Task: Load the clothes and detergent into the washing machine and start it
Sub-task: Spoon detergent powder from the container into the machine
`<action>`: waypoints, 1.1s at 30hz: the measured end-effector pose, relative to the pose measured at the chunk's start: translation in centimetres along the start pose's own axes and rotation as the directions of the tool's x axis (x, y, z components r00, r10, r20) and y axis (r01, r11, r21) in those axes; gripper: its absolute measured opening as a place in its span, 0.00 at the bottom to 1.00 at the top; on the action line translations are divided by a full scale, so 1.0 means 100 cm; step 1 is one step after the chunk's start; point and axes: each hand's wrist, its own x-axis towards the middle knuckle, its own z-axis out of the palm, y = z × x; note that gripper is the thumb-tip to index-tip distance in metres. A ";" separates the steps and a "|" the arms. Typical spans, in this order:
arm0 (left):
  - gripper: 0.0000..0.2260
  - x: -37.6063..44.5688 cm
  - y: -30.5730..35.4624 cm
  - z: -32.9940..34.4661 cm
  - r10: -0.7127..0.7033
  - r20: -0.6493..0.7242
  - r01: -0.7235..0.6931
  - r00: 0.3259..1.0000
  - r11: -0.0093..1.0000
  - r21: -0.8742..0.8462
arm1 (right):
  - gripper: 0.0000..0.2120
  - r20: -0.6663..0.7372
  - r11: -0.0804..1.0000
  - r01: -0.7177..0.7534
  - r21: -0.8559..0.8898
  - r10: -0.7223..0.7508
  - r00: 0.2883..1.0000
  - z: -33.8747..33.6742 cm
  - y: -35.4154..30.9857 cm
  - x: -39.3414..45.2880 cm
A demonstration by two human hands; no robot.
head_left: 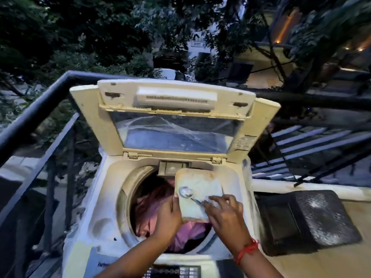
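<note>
A top-loading washing machine (pixel 94 207), cream-coloured and dusty, stands on a balcony beside a dark metal railing (pixel 38 101). Its lid (pixel 176 117) is raised upright, showing a clear window panel. Inside the round drum lie pink clothes (pixel 192 231), bunched and creased, with a darker garment at the lower edge.

Above the drum opening, the left hand (pixel 168 215) grips the near left edge of a pale, stained rectangular detergent tray (pixel 200 183), fingers curled under it and the thumb on top. The right hand (pixel 224 213) pinches the handle of a small metal spoon (pixel 186 192), its fingers closed around it, with the bowl resting in the tray. A red thread (pixel 246 250) circles the right wrist. A black speckled mat (pixel 313 217) lies on the ledge to the right. The control panel (pixel 172 272) shows at the bottom edge.
</note>
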 end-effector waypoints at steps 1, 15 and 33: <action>0.16 -0.001 0.005 0.011 0.008 0.023 -0.008 1.000 1.000 0.005 | 0.14 -0.038 0.999 -0.037 0.009 0.038 0.999 -0.006 0.009 -0.006; 0.14 -0.013 0.041 0.230 -0.012 0.517 -0.006 0.856 0.999 0.033 | 0.06 0.169 -0.049 -0.380 0.924 0.941 0.292 -0.053 0.179 -0.135; 0.12 0.058 -0.058 0.578 -0.167 0.677 -0.352 0.717 0.751 0.558 | 0.08 0.388 -0.394 0.018 0.919 0.894 -0.224 0.053 0.427 -0.258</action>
